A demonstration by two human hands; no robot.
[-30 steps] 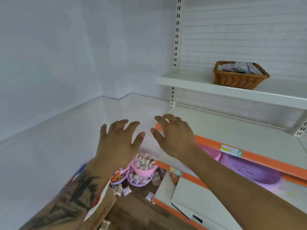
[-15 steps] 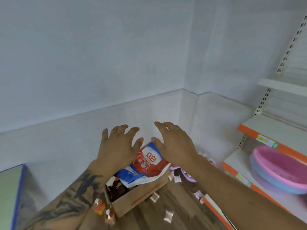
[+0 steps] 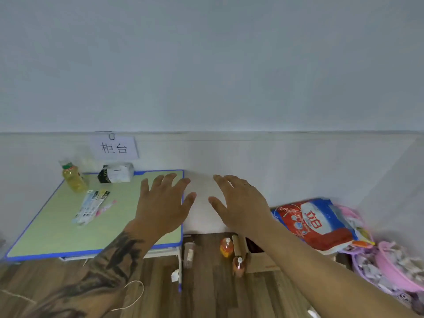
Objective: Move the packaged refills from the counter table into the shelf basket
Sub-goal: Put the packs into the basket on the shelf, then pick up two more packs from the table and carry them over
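The counter table (image 3: 52, 230) has a pale green top with a blue edge and sits at the left. Packaged refills (image 3: 90, 206) lie flat on it in a small overlapping pile, with a pink one beside them. My left hand (image 3: 160, 207) hovers over the table's right part, fingers spread, holding nothing. My right hand (image 3: 241, 205) hangs to the right of the table in front of the wall, fingers also spread and empty. The shelf basket is out of view.
A yellow drink bottle (image 3: 73, 177) and a black-and-white box (image 3: 115, 173) stand at the table's back. A paper sign (image 3: 114, 148) hangs on the wall. On the floor are bottles (image 3: 226, 246), a cardboard box (image 3: 259, 260), a red-blue bag (image 3: 314, 223) and pink tubs (image 3: 394, 267).
The view has swung left from the shelf and basket to the counter table. Both hands stay raised, spread and empty throughout.
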